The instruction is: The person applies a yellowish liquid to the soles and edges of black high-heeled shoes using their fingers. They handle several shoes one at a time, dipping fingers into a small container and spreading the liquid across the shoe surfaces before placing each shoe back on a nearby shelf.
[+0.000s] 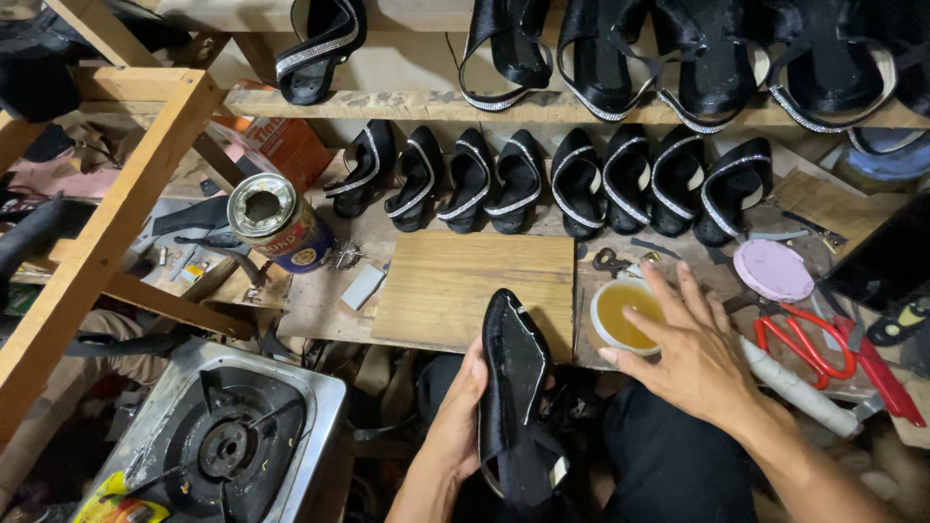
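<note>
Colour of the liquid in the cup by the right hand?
Amber-yellow, in a white cup under the right hand; head view.

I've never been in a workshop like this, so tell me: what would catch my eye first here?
Probably the black shoe held sole-up in the left hand at bottom centre, while the right hand reaches over a small bowl of yellowish liquid on the bench. Behind them, a row of black shoes with sparkling trim lines the back of the bench, and red-handled scissors lie at the right.
</note>
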